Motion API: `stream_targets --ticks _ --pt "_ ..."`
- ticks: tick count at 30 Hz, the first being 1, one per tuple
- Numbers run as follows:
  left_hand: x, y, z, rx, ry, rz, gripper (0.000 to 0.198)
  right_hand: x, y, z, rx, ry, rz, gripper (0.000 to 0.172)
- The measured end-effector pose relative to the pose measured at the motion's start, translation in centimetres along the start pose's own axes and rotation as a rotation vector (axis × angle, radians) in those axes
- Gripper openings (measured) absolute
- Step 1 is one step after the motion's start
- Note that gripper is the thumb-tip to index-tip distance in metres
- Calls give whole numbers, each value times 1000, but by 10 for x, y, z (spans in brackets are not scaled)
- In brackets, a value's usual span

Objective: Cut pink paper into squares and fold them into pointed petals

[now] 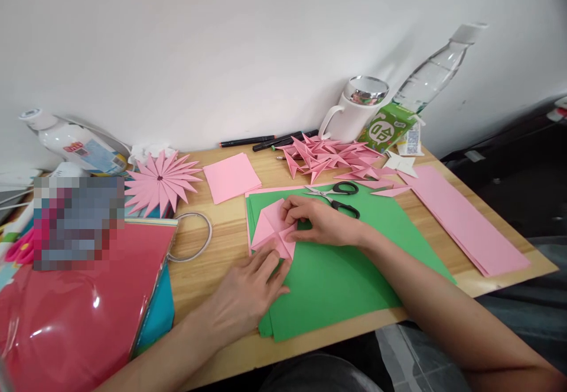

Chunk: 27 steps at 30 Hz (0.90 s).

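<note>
A creased pink paper piece (270, 222), partly folded, lies on the left part of a stack of green sheets (349, 274). My left hand (257, 280) rests at its lower edge, fingertips pressing on the paper. At the paper's right side, my right hand (316, 221) has its thumb and bent fingers closed on the edge. Black-handled scissors (339, 194) lie on the green sheets just beyond my right hand. A stack of pink squares (233, 177) sits behind the paper, and a pink folded star (162, 182) stands to the left.
Folded pink pieces (328, 159) are heaped at the back near a white mug (354, 111), a green carton (387, 127) and a tilted bottle (434, 76). Pink strips (465, 221) lie right. A tape roll (210, 238) and red plastic-covered pack (88, 309) are left.
</note>
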<state>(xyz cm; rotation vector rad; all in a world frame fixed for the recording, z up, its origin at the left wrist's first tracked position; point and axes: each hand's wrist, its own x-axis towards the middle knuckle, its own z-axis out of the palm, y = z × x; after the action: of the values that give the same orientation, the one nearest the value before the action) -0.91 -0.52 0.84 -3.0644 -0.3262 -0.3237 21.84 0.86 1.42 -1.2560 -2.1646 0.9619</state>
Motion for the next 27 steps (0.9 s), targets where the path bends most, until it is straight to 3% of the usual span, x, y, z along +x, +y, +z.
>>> stream_targets --ticks 9,27 --pt "-1 -1 5 12 -17 20 40 -1 -5 4 -40 13 55 9" --pt "0 -4 2 -35 -56 -9 40 -2 1 7 26 72 24 13"
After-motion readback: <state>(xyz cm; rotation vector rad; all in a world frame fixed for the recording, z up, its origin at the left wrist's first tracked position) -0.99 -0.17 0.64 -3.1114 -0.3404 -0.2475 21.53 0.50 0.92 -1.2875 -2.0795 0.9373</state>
